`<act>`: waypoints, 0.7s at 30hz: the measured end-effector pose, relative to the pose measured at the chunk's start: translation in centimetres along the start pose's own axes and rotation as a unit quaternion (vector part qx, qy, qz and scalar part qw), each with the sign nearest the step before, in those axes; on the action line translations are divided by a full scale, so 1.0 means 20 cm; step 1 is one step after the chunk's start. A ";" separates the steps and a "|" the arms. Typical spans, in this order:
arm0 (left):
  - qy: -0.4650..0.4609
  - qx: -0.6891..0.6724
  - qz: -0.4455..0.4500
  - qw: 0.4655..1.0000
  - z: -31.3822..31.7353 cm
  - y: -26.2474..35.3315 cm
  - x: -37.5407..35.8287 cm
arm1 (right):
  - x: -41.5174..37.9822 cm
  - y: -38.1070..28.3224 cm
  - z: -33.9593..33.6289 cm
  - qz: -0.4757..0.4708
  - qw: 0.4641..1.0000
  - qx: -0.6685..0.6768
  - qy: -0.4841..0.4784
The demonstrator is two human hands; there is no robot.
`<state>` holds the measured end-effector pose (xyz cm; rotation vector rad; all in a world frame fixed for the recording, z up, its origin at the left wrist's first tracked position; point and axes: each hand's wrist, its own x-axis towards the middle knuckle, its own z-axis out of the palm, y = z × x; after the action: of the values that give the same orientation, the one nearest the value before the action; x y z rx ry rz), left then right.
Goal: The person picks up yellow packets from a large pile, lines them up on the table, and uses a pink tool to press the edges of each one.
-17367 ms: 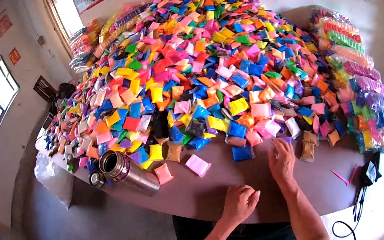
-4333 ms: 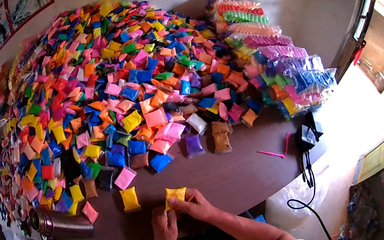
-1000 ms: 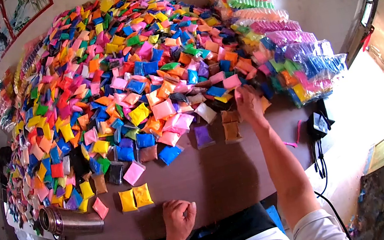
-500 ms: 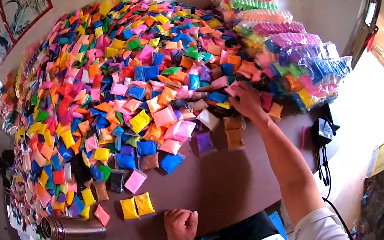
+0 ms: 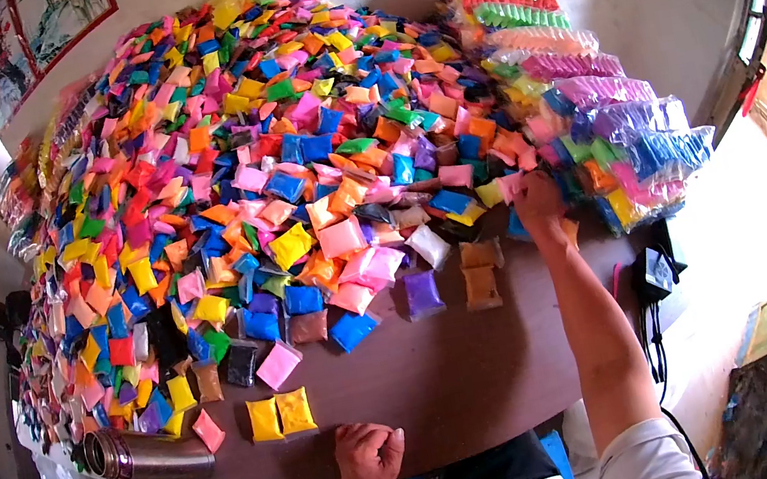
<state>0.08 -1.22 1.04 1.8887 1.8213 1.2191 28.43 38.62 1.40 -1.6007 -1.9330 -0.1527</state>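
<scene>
Desk: brown top (image 5: 403,358), under the pile.
Pile: loose mixed-colour packets (image 5: 239,162), heaped high; the landmark for the rest.
Bagged rows: clear bags of packets (image 5: 583,94), stacked against right side of pile.
Flask: steel, open-mouthed (image 5: 171,456), on its side at pile's near left corner.
Right hand: (image 5: 541,203) at pile's near right edge, fingers bent down beside a pink packet (image 5: 509,186). Fingertips partly hidden; can't tell how far open it is or if it has hold of the packet.
Left hand: (image 5: 369,455) near side of pile, at desk edge. Loosely curled, thumb along the fingers, no packet visible in it.
Brown packets: (image 5: 483,286) in front of pile's right part.
Yellow packets: two, side by side (image 5: 265,420) (image 5: 297,410), flat, in front of pile's left part.
Purple packet: (image 5: 422,294) just in front of pile, flat.
Pick handling (my read): one packet per pinch, thumb and fingertips on the flat faces. Light squeeze; they look soft. Ease it off the edge so neighbours don't slide, wrist high over the brown packets.
</scene>
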 end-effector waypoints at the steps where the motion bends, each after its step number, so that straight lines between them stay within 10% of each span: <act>1: -0.012 0.011 0.004 1.000 -0.01 0.00 0.00 | 0.01 -0.03 -0.01 0.023 0.999 0.028 0.023; 5: -0.019 -0.001 -0.004 1.000 -0.01 0.00 0.00 | 0.02 -0.28 0.00 -0.089 0.973 0.170 0.126; 8: -0.017 0.009 -0.006 1.000 -0.01 0.01 0.00 | 0.04 -0.55 -0.06 -0.145 0.943 0.299 0.027; 21: -0.016 -0.004 -0.017 1.000 -0.01 0.02 -0.01 | -0.15 -0.76 0.09 -0.266 0.953 0.143 -0.027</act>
<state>0.27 -1.49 1.34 1.8539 1.8214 1.1778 13.94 32.81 2.85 -0.8828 -2.2697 -0.0433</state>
